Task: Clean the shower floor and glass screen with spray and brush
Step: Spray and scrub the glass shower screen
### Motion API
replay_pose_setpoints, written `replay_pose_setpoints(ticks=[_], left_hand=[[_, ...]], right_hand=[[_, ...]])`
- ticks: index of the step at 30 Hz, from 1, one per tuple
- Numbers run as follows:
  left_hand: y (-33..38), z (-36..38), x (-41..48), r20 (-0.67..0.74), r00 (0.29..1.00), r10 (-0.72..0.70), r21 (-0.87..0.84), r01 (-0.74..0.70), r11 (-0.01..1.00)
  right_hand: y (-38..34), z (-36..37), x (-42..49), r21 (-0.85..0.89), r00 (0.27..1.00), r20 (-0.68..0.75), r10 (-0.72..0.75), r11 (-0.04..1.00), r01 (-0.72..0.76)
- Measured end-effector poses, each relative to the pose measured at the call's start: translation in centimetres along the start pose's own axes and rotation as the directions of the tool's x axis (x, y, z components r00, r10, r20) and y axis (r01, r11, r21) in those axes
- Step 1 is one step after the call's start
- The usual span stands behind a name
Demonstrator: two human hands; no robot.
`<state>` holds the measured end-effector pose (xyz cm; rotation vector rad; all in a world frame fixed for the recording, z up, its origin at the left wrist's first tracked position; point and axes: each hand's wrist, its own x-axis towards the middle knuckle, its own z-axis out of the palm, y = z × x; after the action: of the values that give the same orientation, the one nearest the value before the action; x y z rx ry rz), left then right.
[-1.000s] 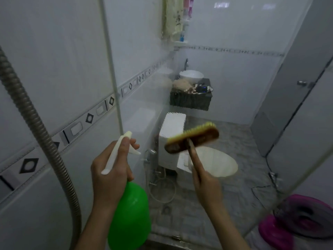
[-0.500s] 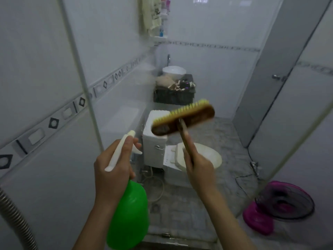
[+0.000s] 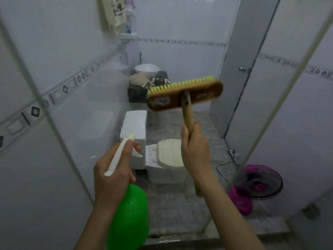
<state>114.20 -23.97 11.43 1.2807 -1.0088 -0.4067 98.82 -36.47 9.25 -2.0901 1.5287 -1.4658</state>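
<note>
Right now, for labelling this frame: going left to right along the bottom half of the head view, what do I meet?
Left hand gripping the green spray bottle → right hand holding the brush → pink fan.

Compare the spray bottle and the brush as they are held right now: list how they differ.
The spray bottle has a rounded green body with a white trigger head; the brush is brown wood with yellow bristles. The spray bottle sits low in the left hand; the brush is raised higher in the right hand, head uppermost. Shared: each is gripped by one hand, in front of the glass screen.
</note>
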Motion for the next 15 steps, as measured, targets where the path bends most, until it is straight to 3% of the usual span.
replay_pose_setpoints(ticks=[3, 8, 15], left_hand=[[0.1, 0.9, -0.2, 0.013, 1.000, -0.017, 0.009, 0.016, 1.000], [0.6, 1.8, -0.5, 0.039, 0.999, -0.018, 0.019, 0.017, 1.000], [1.0, 2.4, -1.1, 0.032, 0.999, 0.000, 0.017, 0.000, 1.000]], right_hand=[[0.8, -0.3, 0.5, -0.003, 0.999, -0.030, -0.032, 0.999, 0.032], [6.5, 0.1, -8.4, -0.001, 0.975, 0.092, 0.200, 0.980, -0.201], [3.3, -5.3, 3.6, 0.231, 0.964, -0.213, 0.161, 0.967, -0.110]])
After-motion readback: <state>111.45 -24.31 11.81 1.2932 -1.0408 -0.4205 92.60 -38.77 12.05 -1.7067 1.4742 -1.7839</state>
